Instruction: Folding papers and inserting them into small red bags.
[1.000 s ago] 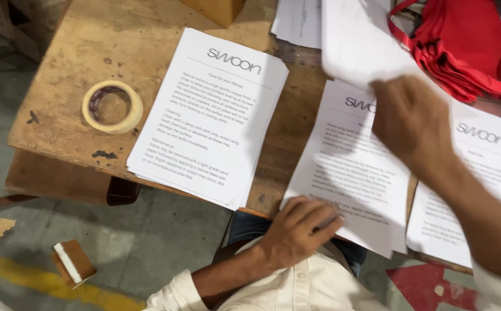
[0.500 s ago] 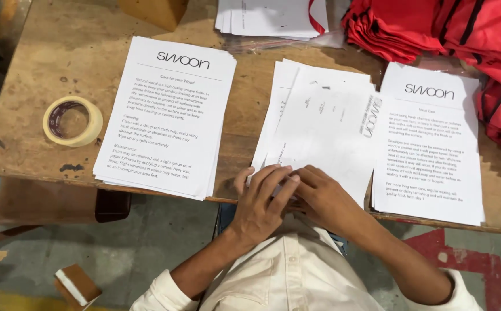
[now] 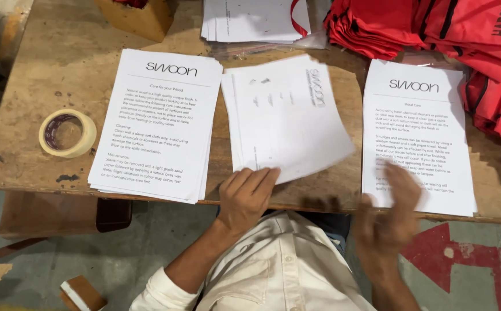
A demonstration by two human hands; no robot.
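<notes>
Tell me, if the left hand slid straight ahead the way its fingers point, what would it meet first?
The left hand already rests its fingertips on the near edge of the middle stack of sheets. Going straight on, it would probably slide further up that stack before reaching anything else.

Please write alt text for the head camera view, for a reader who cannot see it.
A person's left hand presses on the middle stack of three paper stacks on a wooden table, while the blurred right hand hovers over the right stack. A tape roll lies left, red cloth top right.
</notes>
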